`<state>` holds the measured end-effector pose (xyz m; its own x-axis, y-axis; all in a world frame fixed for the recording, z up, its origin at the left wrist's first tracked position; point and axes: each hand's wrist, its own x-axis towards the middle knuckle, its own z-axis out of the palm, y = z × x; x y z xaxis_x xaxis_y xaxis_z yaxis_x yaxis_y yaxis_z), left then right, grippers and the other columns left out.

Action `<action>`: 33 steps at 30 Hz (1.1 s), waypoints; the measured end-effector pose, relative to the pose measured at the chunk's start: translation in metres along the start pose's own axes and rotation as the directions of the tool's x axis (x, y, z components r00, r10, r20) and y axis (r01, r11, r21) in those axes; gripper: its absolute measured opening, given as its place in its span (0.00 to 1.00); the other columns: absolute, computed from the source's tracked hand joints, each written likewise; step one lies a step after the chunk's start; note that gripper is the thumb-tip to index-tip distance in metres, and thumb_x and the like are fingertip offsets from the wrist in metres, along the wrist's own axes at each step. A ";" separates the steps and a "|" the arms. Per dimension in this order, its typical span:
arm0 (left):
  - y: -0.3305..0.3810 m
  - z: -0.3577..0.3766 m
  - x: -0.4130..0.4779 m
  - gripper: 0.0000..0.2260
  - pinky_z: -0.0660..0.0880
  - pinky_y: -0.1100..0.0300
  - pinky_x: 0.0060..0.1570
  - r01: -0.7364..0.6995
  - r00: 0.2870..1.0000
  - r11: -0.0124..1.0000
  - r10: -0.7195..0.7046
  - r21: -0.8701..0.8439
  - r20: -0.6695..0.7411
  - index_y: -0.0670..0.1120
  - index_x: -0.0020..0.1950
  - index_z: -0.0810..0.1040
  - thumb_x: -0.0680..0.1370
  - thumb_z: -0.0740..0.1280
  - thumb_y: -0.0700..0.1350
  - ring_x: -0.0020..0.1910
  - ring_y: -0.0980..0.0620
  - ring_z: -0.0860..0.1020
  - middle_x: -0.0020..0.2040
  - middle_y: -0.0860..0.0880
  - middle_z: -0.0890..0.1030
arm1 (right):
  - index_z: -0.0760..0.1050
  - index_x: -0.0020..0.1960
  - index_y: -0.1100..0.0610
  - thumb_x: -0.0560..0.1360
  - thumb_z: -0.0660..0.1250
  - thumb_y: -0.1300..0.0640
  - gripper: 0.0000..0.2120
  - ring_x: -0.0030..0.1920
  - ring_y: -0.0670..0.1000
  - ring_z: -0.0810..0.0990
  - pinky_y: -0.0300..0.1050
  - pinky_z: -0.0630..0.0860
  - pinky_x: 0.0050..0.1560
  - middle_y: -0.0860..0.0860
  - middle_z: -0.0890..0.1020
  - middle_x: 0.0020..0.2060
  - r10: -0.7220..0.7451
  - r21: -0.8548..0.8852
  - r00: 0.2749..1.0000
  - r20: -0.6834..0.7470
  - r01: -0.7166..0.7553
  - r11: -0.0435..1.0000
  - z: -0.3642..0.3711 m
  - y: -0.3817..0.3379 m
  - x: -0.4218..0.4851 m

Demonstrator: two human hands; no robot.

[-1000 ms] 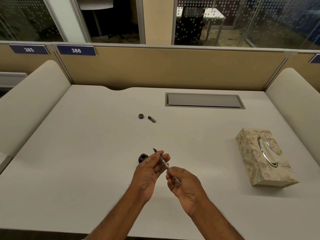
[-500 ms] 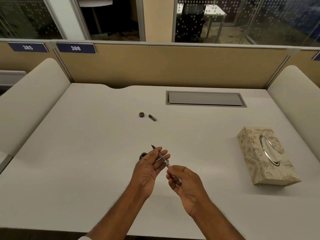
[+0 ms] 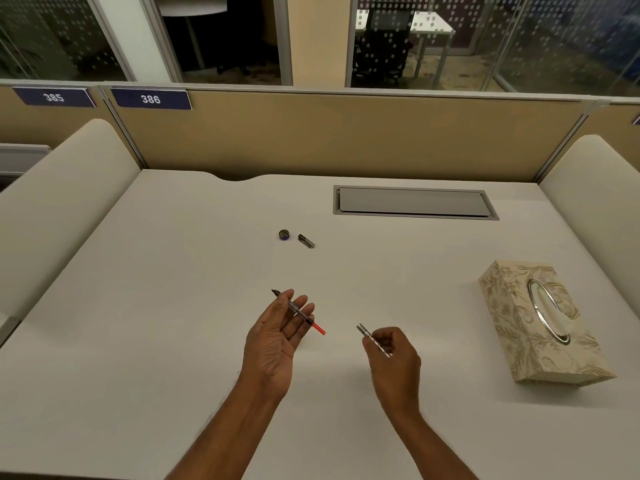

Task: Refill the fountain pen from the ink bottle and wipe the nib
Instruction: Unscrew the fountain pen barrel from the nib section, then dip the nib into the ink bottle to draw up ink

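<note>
Our left hand (image 3: 277, 337) pinches the light nib section (image 3: 294, 308) mid-frame; our right hand (image 3: 391, 355) grips the slippery barrel (image 3: 372, 339); avoid the fragile nib.

Beyond the white desk (image 3: 138, 341): tan fabric partition (image 3: 346, 140), navy number plates (image 3: 151, 99), dotted glass walls (image 3: 554, 39), possibly dark office chairs (image 3: 384, 53).

Ink bottle hidden behind left hand (image 3: 273, 344); forearms cut by bottom edge.
</note>
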<state>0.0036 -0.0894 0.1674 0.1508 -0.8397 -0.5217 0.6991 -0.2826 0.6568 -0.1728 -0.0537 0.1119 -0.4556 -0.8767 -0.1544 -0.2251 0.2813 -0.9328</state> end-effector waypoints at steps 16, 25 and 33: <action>-0.005 -0.026 -0.002 0.09 0.85 0.53 0.48 0.010 1.000 0.996 -0.008 0.083 -0.020 0.41 0.57 0.84 0.81 0.67 0.42 0.48 0.43 0.88 0.51 0.40 0.88 | 0.72 0.37 0.56 0.73 0.72 0.61 0.11 0.36 0.57 0.75 0.51 0.73 0.38 0.51 0.77 0.32 -0.252 -0.564 0.967 -0.046 0.183 0.805 0.071 0.052 0.048; -0.006 -0.025 -0.002 0.09 0.85 0.53 0.49 0.027 1.000 0.995 -0.026 0.098 -0.010 0.41 0.58 0.83 0.81 0.66 0.41 0.47 0.44 0.88 0.50 0.41 0.88 | 0.72 0.40 0.55 0.71 0.75 0.60 0.10 0.39 0.56 0.76 0.51 0.74 0.40 0.51 0.77 0.36 -0.248 -0.539 0.968 -0.029 0.194 0.820 0.071 0.060 0.051; -0.006 -0.027 -0.003 0.09 0.85 0.52 0.49 0.031 0.999 0.995 -0.030 0.092 -0.010 0.41 0.58 0.83 0.81 0.67 0.41 0.48 0.43 0.88 0.52 0.40 0.88 | 0.74 0.48 0.55 0.71 0.75 0.56 0.11 0.44 0.56 0.78 0.53 0.77 0.45 0.51 0.79 0.42 -0.234 -0.537 0.972 -0.010 0.192 0.822 0.070 0.063 0.052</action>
<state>0.0178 -0.0725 0.1502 0.1368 -0.8260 -0.5468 0.6362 -0.3498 0.6877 -0.1505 -0.1086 0.0223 -0.3992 -0.9141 0.0717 -0.7346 0.2720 -0.6216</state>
